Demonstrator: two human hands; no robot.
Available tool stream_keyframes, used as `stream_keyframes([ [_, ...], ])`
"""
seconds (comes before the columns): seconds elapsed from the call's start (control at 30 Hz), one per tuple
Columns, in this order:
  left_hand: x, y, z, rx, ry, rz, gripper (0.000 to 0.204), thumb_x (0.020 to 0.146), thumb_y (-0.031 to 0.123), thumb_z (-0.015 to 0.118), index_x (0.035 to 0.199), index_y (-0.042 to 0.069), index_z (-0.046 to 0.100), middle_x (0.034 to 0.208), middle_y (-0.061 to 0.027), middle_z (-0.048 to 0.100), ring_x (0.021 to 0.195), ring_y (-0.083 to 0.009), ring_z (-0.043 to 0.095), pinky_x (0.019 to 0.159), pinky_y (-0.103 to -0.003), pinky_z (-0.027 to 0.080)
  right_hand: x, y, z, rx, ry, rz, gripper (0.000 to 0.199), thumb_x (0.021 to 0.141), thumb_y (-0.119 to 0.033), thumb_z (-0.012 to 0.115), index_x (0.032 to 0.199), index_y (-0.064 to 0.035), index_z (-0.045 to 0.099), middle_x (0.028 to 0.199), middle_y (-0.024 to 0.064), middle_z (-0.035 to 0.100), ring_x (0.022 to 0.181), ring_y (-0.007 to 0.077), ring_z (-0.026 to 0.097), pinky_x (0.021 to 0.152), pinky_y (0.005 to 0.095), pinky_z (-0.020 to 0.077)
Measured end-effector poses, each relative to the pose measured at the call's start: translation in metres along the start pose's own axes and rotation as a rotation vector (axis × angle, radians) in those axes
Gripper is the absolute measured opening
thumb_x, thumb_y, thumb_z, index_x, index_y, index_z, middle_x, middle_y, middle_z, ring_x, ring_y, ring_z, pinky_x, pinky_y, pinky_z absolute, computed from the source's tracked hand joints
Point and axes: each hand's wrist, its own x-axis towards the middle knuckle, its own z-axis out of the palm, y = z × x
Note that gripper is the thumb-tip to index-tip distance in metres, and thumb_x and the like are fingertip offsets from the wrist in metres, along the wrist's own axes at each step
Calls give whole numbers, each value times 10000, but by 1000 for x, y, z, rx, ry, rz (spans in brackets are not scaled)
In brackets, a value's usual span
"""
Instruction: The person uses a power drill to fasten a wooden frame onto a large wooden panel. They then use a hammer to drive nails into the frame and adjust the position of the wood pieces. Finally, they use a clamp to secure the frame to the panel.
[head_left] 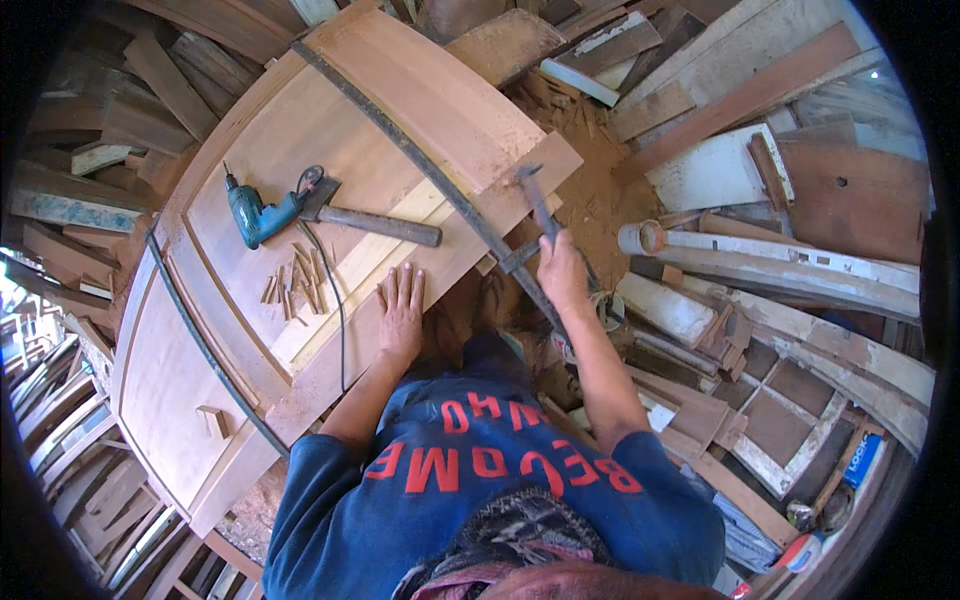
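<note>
Left hand [401,318] flat, fingers parted, on pale wooden panel [330,130], upper left; right hand [565,272] closed round grey metal hammer [543,212], right of centre. We judge a glancing blow could dent the panel.

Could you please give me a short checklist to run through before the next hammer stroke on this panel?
1. Hammer gripped: ok, the right hand holds its handle.
2. Left hand away from the hammer head: ok, it lies flat on the wooden panel, apart from the head.
3. Clamps tight: cannot tell; the right bar clamp and left bar clamp both span the panel, but tightness doesn't show.
4. Panel cleared of loose things: not ok, the teal drill and wooden pegs lie on it.
5. Drill unplugged: cannot tell, no plug is visible.
</note>
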Motion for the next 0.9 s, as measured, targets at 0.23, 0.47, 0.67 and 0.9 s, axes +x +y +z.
stream_keyframes([
  [0.23,-6,-8,0,95,3,-32,901,847,176,688,1631,108,249,1715,-136,175,1585,-384,131,1261,-607,118,-4,-59,-33,209,207,-205,282,1020,-268,606,1028,4,530,849,330,663,800,557,629,679,629,431],
  [0.47,-28,-22,-61,-340,252,-14,542,859,182,695,1371,56,566,1477,-181,503,1391,-404,445,1132,-545,367,-9,-18,-7,-104,-190,81,321,1063,-315,516,1059,6,525,871,349,642,864,581,604,722,616,446],
  [0.67,-40,-111,-51,-259,597,-709,255,884,161,696,1090,18,651,1127,-231,609,1062,-425,582,926,-513,471,-7,-20,-16,45,-150,84,384,1049,-352,545,1017,31,561,915,350,651,916,571,602,763,597,443],
  [0.9,-42,-138,-38,-124,393,-765,184,878,184,702,973,27,684,1073,-193,625,1074,-386,582,906,-517,467,-10,-21,-22,83,-239,120,383,1045,-342,553,1045,41,575,927,339,643,926,551,602,789,559,457],
])
